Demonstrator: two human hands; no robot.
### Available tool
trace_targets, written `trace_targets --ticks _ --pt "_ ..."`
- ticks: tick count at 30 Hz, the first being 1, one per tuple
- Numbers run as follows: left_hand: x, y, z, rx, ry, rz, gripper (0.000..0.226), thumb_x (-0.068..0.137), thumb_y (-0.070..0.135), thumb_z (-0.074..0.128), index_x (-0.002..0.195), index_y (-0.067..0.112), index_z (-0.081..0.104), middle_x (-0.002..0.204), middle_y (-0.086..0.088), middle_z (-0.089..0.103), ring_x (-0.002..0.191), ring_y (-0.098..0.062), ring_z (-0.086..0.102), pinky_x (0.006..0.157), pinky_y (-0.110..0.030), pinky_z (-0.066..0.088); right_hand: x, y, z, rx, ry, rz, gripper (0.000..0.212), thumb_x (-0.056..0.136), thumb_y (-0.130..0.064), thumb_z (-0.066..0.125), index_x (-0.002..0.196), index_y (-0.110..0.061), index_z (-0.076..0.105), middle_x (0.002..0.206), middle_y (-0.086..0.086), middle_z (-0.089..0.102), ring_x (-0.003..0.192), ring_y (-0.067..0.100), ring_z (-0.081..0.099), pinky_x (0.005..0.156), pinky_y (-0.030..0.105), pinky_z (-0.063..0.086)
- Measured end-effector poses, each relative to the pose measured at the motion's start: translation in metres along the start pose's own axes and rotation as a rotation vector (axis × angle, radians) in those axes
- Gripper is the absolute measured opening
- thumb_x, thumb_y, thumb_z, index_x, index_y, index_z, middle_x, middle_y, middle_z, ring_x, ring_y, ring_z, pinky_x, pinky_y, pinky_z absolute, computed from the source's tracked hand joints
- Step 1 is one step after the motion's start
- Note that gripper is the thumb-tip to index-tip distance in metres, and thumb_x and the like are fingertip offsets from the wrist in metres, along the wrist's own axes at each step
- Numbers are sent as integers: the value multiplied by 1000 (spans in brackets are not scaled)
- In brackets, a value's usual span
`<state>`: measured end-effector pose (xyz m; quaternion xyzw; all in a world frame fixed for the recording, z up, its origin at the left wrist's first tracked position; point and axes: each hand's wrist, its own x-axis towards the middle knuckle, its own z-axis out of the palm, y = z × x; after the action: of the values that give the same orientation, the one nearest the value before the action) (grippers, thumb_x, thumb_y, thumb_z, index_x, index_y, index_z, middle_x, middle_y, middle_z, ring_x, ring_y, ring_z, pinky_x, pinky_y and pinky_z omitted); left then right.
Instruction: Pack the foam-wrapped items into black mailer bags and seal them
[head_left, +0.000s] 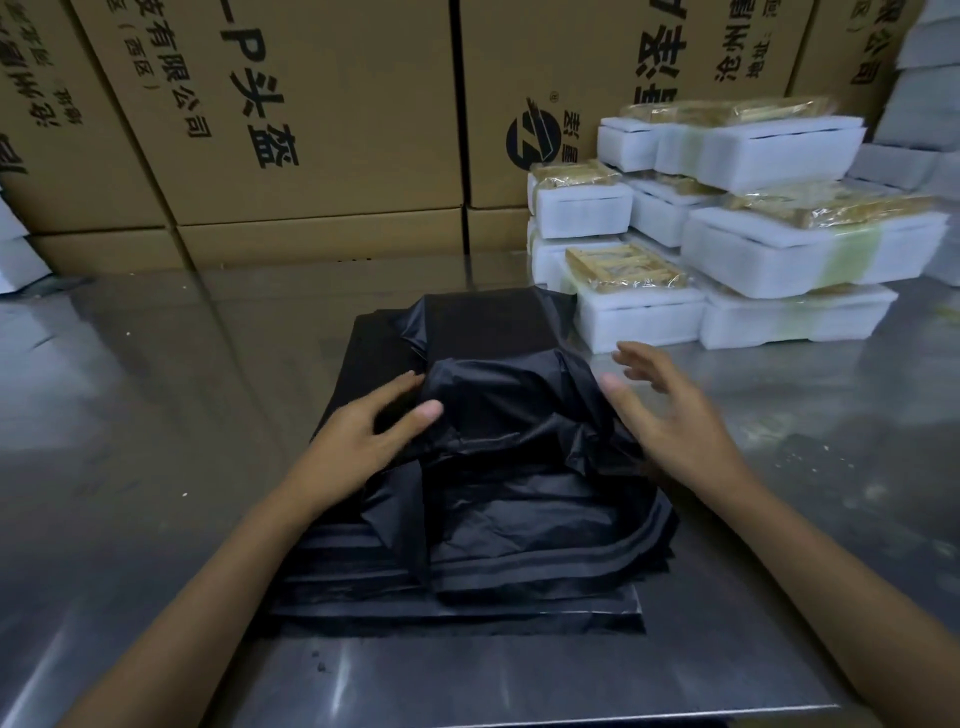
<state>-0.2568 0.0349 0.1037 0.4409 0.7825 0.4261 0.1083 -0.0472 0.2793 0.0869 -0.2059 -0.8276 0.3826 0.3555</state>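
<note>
I see the steel table (156, 415) backed by cardboard cartons (311, 130) at 12 o'clock. The foam-wrapped items (727, 249) are stacked at 2 o'clock, nearest my right hand (670, 410), which hovers with fingers spread, holding nothing. Dead centre, the stack of black mailer bags (467, 597) runs its long axis 6 to 12. My left hand (363, 436) presses the crumpled top bag (519, 426), fingers straight. Nothing blocks the reach, I judge.
</note>
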Motion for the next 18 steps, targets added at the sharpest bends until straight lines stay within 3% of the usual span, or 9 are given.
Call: trace_targets --ticks 1,2,4,6,8,11,14,16,18 --pt "-13 4 -7 -68 86 60 36 90 49 64 123 37 65 137 24 55 130 4 47 110 -19 38 -8 0 -9 8 28 -36 39 94 -37 65 131 -28 57 127 -13 64 120 3 58 105 24 45" --pt "-23 7 -15 -134 94 107 20 96 25 64 113 30 71 132 20 61 128 2 52 106 -18 41 -15 2 -18 33 10 -62 36 97 -9 60 128 -28 59 127 -11 65 122 6 58 107 21 43" --pt "-42 12 -36 -228 -146 164 38 90 -3 54 116 19 71 138 9 60 133 -7 50 105 -18 41 -31 -2 -34 92 -163 -97 72 84 25 45 128 -30 59 136 -5 62 133 9 52 113 16 35" --pt "-55 12 -50 -246 -524 130 56 80 -8 51 127 21 63 151 11 46 142 -6 37 109 -17 35 -45 -10 -41 133 -390 -110 84 77 32 41 136 -27 56 148 -10 52 143 5 39 117 17 27" --pt "-58 9 -47 -149 -662 91 57 83 -11 59 131 20 59 153 18 40 144 -1 30 113 -17 30 -54 -16 -41 170 -531 -106 76 82 27 49 139 -22 55 155 -15 43 145 -3 31 116 14 28" --pt "-54 8 -32 -140 -442 50 38 83 -2 74 115 14 63 139 10 58 134 -7 48 110 -20 37 -61 -22 -32 176 -519 -75 46 87 15 64 121 -16 68 144 -9 55 137 -4 44 109 14 39" --pt "-51 10 -34 -228 -190 58 25 80 19 79 105 21 74 122 2 70 118 -14 63 96 -20 48 -57 -27 -29 196 -318 -20 22 84 -1 71 93 -21 74 112 -3 74 114 4 64 99 13 46" --pt "-47 9 -38 -360 -48 12 34 75 34 85 105 22 74 119 -1 72 112 -19 67 95 -33 51 -53 -30 -31 255 -188 1 11 80 -19 69 88 -23 75 93 -8 78 94 1 70 85 13 51" --pt "-39 10 -39 -535 70 -40 41 72 40 84 109 25 74 120 -3 71 112 -23 67 95 -42 49 -45 -34 -30 326 -68 41 10 84 -24 68 91 -24 75 88 -15 78 85 -3 71 74 8 50"
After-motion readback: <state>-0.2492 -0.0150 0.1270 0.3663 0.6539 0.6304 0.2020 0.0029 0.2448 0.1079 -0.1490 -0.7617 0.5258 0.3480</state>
